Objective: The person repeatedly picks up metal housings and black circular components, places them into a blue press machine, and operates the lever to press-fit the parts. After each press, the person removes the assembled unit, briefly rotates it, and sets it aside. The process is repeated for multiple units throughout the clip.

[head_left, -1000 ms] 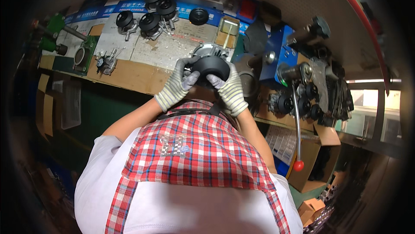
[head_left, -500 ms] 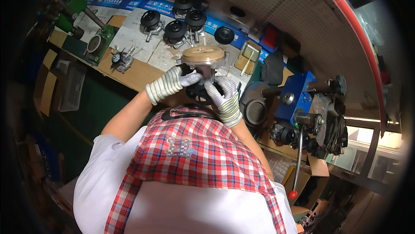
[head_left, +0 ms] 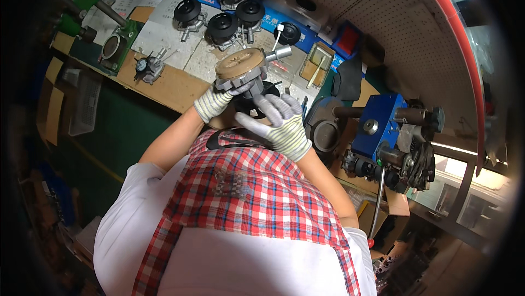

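My left hand point(head_left: 213, 103), in a striped knit glove, is closed round the underside of a blower assembly point(head_left: 240, 65) with a metal body and a round tan face turned up. A silver pipe stub point(head_left: 280, 53) sticks out of it to the right, and a white connector point(head_left: 280, 28) stands up behind. Below the body a black wheel point(head_left: 246, 108) shows in part between my hands. My right hand point(head_left: 281, 126), gloved the same way, is open with its fingers spread beside the wheel; whether the fingertips touch it I cannot tell.
Several similar blower assemblies with black wheels point(head_left: 222, 27) stand on the bench, with a smaller metal unit point(head_left: 149, 68) to the left. A green press point(head_left: 117, 44) is at far left, a blue lever press point(head_left: 374, 126) at right. A tray point(head_left: 317, 62) stands behind my right hand.
The blower assembly has tilted and turned, bringing its pipe stub into view at right. My right hand has come off it and opened; my left hand keeps its hold.
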Demonstrator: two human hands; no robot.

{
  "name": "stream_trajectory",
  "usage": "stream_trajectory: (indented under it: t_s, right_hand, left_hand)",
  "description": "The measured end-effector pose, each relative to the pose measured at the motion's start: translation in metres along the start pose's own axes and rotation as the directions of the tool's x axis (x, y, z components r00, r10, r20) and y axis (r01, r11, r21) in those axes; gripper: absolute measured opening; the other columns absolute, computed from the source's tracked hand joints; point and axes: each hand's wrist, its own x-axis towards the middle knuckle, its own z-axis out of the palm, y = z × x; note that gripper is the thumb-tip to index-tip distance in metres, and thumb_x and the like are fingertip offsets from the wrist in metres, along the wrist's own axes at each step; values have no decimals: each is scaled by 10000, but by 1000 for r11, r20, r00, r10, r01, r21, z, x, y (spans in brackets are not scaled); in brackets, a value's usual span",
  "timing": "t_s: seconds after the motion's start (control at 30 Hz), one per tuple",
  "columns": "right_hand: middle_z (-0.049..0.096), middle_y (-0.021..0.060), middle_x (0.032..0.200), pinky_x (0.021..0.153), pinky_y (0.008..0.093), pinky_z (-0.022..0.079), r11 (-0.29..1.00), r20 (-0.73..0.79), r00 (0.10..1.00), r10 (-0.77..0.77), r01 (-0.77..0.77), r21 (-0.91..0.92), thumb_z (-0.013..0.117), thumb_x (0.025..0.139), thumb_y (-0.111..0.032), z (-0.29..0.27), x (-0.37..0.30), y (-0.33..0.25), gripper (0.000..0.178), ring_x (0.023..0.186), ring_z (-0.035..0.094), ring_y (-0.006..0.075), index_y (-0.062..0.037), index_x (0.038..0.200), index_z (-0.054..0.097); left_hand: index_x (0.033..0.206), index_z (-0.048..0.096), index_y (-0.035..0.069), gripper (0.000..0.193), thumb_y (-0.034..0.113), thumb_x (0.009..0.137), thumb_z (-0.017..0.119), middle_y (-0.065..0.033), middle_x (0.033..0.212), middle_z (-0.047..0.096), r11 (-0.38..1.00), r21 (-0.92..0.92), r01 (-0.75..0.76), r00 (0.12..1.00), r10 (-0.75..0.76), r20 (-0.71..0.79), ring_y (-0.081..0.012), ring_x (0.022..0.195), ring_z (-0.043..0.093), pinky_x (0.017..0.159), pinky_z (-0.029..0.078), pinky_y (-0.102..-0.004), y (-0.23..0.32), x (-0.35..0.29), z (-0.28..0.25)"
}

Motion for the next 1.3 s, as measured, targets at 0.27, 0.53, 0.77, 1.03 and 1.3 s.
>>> stream_trajectory:
  t_s: [0.27,0.53,0.77,1.03,1.3]
  right_hand:
    - [343,235,1461,1105,498,388,705,-138,751,645,-517,485,716,861,-531,40,-29,14,870,1312,432,400,-62,1500,357]
    - [451,200,1362,1079,431,402,520,-159,525,836,-667,533,572,1005,-390,15,-22,8,607,1276,473,314,-7,1448,414]
    - [457,228,1378,1092,487,363,785,-207,771,602,-523,332,636,936,-408,7,-16,-8,593,1275,460,395,-44,1390,518]
    - [415,227,1394,1112,490,354,692,-69,755,652,-556,461,757,813,-517,12,-26,-7,830,1302,428,404,-58,1439,463]
    - [393,241,1407,1094,483,380,619,23,749,662,-564,546,627,905,-581,18,-32,-4,807,1282,448,404,-50,1473,412]
  left_hand:
    - [1541,316,76,875,282,843,802,-118,1464,507,984,-149,99,990,-82,119,-253,1353,495,1166,372,-426,22,-2,-3]
    - [1531,342,89,913,303,798,843,-115,1463,511,973,-168,156,984,-139,110,-253,1337,509,1160,379,-423,13,-4,-17]
    - [1489,410,67,790,240,835,818,-102,1426,548,986,-139,87,994,-78,70,-237,1308,531,1136,415,-410,8,-1,-15]
    - [1530,345,92,907,300,800,840,-104,1463,510,982,-140,125,990,-113,87,-260,1344,502,1155,387,-436,18,-3,-8]
    - [1534,339,98,947,335,775,854,-107,1458,516,989,-110,103,988,-89,127,-266,1328,519,1144,404,-444,32,-2,4]
